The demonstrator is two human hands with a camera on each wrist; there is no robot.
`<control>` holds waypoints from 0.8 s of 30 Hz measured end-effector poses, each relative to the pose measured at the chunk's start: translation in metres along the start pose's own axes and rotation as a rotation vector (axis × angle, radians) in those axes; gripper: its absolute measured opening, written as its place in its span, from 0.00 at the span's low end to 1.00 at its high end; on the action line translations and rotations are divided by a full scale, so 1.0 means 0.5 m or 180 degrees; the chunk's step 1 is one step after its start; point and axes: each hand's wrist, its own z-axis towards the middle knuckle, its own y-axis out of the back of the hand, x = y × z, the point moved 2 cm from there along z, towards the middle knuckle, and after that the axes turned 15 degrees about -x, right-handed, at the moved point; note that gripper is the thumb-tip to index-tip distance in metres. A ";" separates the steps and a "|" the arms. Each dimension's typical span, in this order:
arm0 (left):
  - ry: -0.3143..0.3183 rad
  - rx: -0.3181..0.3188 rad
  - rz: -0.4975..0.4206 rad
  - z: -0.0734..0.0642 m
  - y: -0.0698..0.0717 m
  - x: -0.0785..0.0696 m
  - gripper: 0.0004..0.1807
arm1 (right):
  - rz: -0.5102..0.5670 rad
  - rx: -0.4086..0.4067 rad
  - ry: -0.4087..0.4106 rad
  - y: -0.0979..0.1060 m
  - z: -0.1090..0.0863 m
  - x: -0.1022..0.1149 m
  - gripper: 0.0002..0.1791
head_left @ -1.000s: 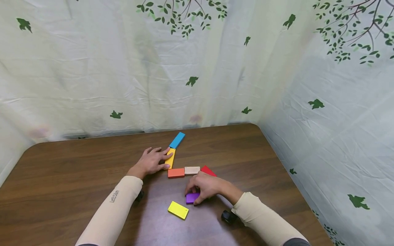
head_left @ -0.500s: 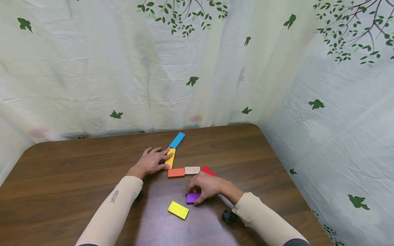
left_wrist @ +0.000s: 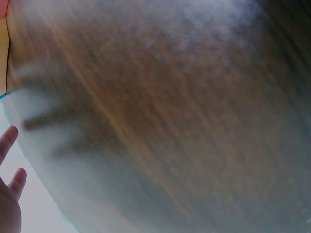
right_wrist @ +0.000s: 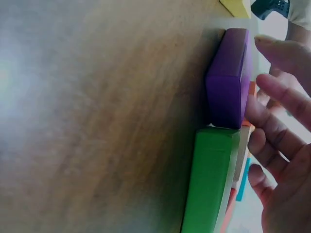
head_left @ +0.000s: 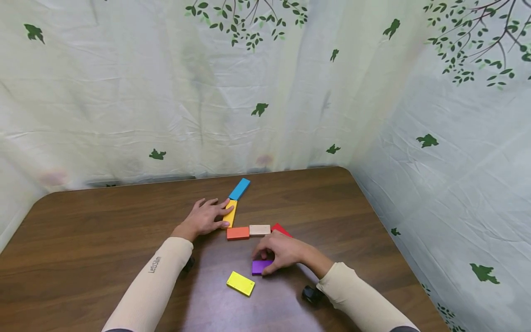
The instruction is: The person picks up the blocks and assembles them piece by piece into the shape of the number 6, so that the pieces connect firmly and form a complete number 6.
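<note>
My left hand (head_left: 205, 216) rests with spread, fairly straight fingers on an amber block (head_left: 230, 213), fingertips and thumb along it. My right hand (head_left: 284, 251) hovers over a purple block (head_left: 260, 267). In the right wrist view its thumb and loosely bent fingers stand slightly apart from the purple block (right_wrist: 226, 82). A green block (right_wrist: 211, 179) meets the purple one end to end there; the hand hides it in the head view. An orange block (head_left: 238, 233), a beige block (head_left: 260, 230) and a partly covered red block (head_left: 282, 229) continue the line from the amber one.
A blue block (head_left: 239, 189) touches the amber block's far end. A loose bright yellow block (head_left: 240, 283) lies nearer on the wooden table (head_left: 103, 230). Patterned curtains (head_left: 124, 92) hang behind and to the right. A dark wrist camera (head_left: 312, 294) sits under the right sleeve.
My right hand has shifted very slightly right, and its fingers have lifted a little off the purple block. The left hand and the other blocks stay in place.
</note>
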 end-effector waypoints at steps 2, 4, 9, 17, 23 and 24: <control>-0.0001 -0.0004 0.0002 0.000 0.000 0.001 0.34 | -0.0081 -0.0034 -0.0006 0.000 -0.004 0.000 0.19; 0.0005 -0.0007 -0.0004 0.000 0.001 0.002 0.34 | -0.0163 -0.0076 -0.0011 0.000 -0.008 -0.001 0.18; 0.0000 -0.0021 -0.0002 0.000 0.002 0.004 0.34 | -0.0212 -0.0137 -0.0068 -0.002 -0.014 -0.002 0.15; -0.0037 -0.0023 -0.0002 -0.003 0.001 0.007 0.33 | -0.0248 -0.0119 -0.0142 0.000 -0.011 0.005 0.14; -0.0004 -0.0013 -0.0049 -0.004 0.001 0.005 0.33 | -0.0313 -0.0088 -0.0185 0.001 -0.010 0.012 0.14; -0.0001 -0.0015 -0.0055 -0.005 0.000 0.005 0.33 | -0.0322 -0.0087 -0.0189 0.000 -0.010 0.012 0.14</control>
